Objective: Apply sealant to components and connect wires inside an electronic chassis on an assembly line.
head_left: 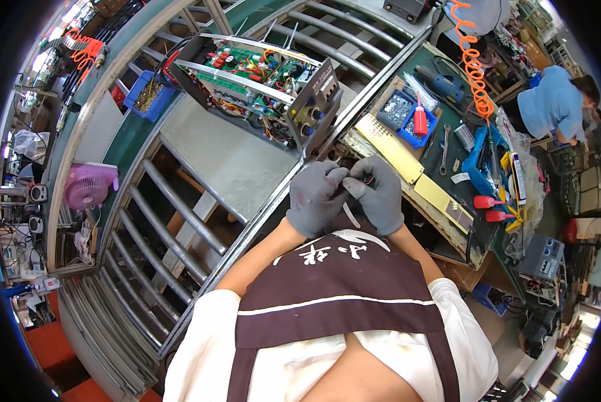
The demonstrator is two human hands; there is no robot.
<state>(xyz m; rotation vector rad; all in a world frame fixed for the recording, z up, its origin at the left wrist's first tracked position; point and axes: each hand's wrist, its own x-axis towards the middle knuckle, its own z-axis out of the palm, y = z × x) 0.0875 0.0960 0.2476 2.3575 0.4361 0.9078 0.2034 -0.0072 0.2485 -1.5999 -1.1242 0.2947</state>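
Both hands wear grey gloves and meet in front of my apron, fingertips close together. My left hand is closed, its fingers curled in toward the other hand. Opposite it, my right hand pinches with thumb and forefinger at a small dark thing too tiny to name. A pale strip hangs just below the fingers; I cannot tell which hand, if either, holds it. Beyond my hands, an open electronic unit with green circuit boards, coloured wires and a dark front panel with knobs rests on a metal plate over the rollers.
A roller conveyor runs along my left. On the right bench lie yellow panels, blue bins of screws, a red bottle, a wrench and a power tool. An orange coiled hose hangs above. Another person works at far right.
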